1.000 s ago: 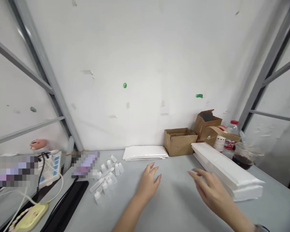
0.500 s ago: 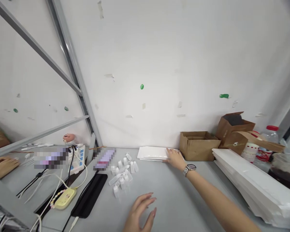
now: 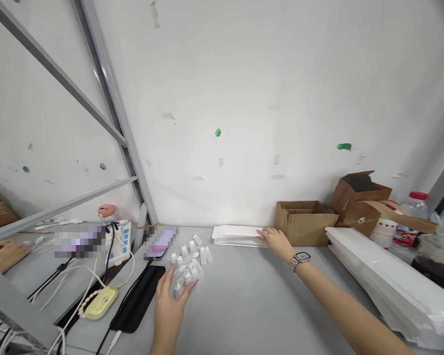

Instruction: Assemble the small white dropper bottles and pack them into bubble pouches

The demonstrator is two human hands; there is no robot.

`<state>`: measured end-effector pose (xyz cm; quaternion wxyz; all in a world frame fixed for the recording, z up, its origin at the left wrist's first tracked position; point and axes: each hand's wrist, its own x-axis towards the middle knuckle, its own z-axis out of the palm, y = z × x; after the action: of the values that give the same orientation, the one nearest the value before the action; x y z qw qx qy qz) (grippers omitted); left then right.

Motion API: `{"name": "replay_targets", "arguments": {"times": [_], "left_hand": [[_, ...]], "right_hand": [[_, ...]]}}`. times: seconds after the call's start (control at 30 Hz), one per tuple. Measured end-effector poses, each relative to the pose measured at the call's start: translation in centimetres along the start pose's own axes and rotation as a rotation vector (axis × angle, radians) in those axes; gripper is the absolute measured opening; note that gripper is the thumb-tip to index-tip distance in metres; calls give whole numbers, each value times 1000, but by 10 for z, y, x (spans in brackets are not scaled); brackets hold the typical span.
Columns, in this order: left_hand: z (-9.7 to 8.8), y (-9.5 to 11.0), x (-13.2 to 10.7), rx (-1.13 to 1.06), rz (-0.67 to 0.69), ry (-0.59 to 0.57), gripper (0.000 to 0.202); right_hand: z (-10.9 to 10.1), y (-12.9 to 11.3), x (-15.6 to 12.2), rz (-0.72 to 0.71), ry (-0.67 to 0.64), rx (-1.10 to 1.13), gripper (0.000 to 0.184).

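Note:
My left hand [image 3: 173,296] reaches over a cluster of small white dropper-like bottles [image 3: 188,276] with loop-shaped caps. Its thumb and fingers are spread either side of the near bottles; whether they touch them I cannot tell. Against the wall lies a low stack of flat white folded sheets [image 3: 237,235]. At the right end of that stack my right hand [image 3: 276,241], wearing a watch [image 3: 302,257], has its bent fingers closed on the edge of the sheets. The layers are slightly parted there.
Right of the stack stand an open cardboard box [image 3: 307,229] and a brown paper bag [image 3: 358,199]. A tall white pile [image 3: 395,281] runs along the right side, near a dark drink cup [image 3: 434,261]. Left are a black pad [image 3: 140,301], cables, a phone [image 3: 161,241] and a co-worker's hand [image 3: 7,255].
My left hand has moved left and forward from the bare table to the bottles. My right hand has slid slightly right, its fingers now gathered at the stack's end.

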<state>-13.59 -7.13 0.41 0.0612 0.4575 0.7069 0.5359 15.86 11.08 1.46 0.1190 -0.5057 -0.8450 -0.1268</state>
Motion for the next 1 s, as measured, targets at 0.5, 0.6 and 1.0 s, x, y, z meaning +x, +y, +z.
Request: {"name": "replay_targets", "arguments": {"times": [0.5, 0.6, 1.0], "left_hand": [[21, 5, 2, 52, 39, 79, 55], [12, -1, 0, 35, -30, 61, 60], [-20, -10, -28, 170, 235, 191, 53]], "right_hand": [[-47, -8, -36, 301, 502, 521, 41], [-50, -23, -67, 446, 257, 913, 44], [-26, -34, -170, 509, -164, 855, 49]]}}
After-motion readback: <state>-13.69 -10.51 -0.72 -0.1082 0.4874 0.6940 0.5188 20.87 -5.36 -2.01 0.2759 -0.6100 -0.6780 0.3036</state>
